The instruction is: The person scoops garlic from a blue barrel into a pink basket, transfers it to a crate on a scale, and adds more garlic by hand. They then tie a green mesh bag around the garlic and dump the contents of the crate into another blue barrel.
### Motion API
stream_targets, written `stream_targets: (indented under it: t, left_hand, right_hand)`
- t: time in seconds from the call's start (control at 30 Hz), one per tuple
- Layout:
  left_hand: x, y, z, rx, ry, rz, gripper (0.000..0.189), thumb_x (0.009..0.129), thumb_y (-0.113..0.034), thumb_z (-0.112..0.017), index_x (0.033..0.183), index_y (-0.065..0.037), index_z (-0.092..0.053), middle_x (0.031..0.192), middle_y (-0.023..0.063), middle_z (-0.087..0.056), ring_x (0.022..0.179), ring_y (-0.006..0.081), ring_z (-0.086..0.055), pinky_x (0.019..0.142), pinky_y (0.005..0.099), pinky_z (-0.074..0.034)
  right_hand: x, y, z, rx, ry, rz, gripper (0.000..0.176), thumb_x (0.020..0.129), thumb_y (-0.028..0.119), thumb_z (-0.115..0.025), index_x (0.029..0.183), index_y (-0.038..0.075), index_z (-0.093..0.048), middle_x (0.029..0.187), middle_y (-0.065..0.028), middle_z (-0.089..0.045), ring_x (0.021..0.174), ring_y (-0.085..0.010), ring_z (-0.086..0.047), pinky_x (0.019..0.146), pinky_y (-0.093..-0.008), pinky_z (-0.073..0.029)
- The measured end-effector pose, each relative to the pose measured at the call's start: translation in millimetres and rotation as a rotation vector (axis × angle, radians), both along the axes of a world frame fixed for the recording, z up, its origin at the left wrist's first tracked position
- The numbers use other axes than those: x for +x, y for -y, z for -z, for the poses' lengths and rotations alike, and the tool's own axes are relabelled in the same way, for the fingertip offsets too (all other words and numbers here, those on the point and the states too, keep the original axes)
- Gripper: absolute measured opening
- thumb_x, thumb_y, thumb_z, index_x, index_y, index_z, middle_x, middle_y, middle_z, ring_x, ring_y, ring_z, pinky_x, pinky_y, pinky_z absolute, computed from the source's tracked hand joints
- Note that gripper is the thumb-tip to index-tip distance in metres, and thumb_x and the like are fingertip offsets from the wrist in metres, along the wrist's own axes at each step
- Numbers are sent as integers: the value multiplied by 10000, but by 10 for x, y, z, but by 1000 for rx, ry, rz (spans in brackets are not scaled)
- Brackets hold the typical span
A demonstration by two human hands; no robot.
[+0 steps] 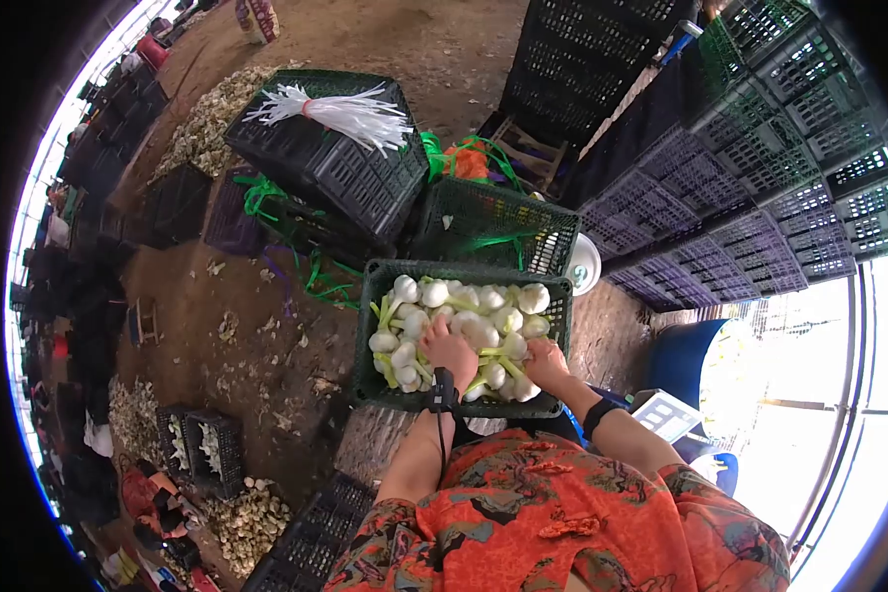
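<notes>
Fresh garlic bulbs (483, 333), white with short green stems, fill a dark green plastic crate (464, 268) in front of my body. My left hand (449, 353) reaches into the middle of the crate, its fingers curled down over a garlic bulb that is mostly hidden beneath them. At the right side of the crate, my right hand (545, 363) has its fingers bent around a garlic bulb near the inner wall. Stems and bulbs lie packed between the two hands. A black device with a cable (442, 392) is strapped to my left wrist, and a dark band (599, 416) circles my right forearm.
A bundle of white strips (331, 113) lies on an upturned black crate (355, 187) ahead. Crates (740, 187) are stacked high at right. A scale (666, 414) and blue barrel (686, 365) stand nearby. At lower left a person (153, 503) sits near garlic piles (247, 528).
</notes>
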State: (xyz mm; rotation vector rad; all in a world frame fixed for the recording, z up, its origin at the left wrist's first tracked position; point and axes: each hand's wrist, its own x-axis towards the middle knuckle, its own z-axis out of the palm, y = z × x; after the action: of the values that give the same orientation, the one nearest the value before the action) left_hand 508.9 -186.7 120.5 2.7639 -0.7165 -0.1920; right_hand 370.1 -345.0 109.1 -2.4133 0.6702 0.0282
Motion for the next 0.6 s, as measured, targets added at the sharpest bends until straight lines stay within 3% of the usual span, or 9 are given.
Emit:
stream_targets:
  t: [0.23,0.3,0.4,0.53,0.6]
  left_hand:
    - [52,135,-120,64,-47,-15,230,754,-247,-616,777,-47,-727,1269,120,-434,1129,350,-421,938,532,-309]
    - [56,157,-174,128,-132,-33,254,739,-233,-632,868,-30,-717,1268,109,-405,1207,316,-348,983,467,-268]
    - [73,121,-161,42,-157,-28,257,724,-249,-638,844,-36,-720,1255,119,-421,1212,317,-348,987,463,-261]
    - [135,159,270,-75,55,-138,242,706,-240,-639,821,-44,-725,1136,111,-520,1111,315,-459,963,444,-302]
    - [327,218,295,-212,-462,-449,191,707,-201,-622,758,-40,-713,974,91,-595,964,329,-545,875,430,-387]
  right_hand:
    - [-50,25,-27,38,32,-19,270,698,82,-575,961,46,-626,1022,-169,-602,1023,-367,-543,905,-431,-442]
    - [-66,40,-31,45,31,-19,266,699,84,-577,958,43,-624,1024,-166,-599,1021,-367,-543,902,-428,-443]
    - [-77,36,-53,69,29,-14,260,703,86,-582,955,38,-621,1029,-163,-595,1020,-368,-542,896,-425,-445]
    - [-102,16,-62,65,9,-3,243,707,85,-586,941,31,-615,1008,-165,-591,1009,-372,-541,882,-431,-449]
    - [-102,29,-37,56,38,-18,234,706,84,-587,932,30,-613,998,-165,-589,999,-372,-542,875,-436,-450]
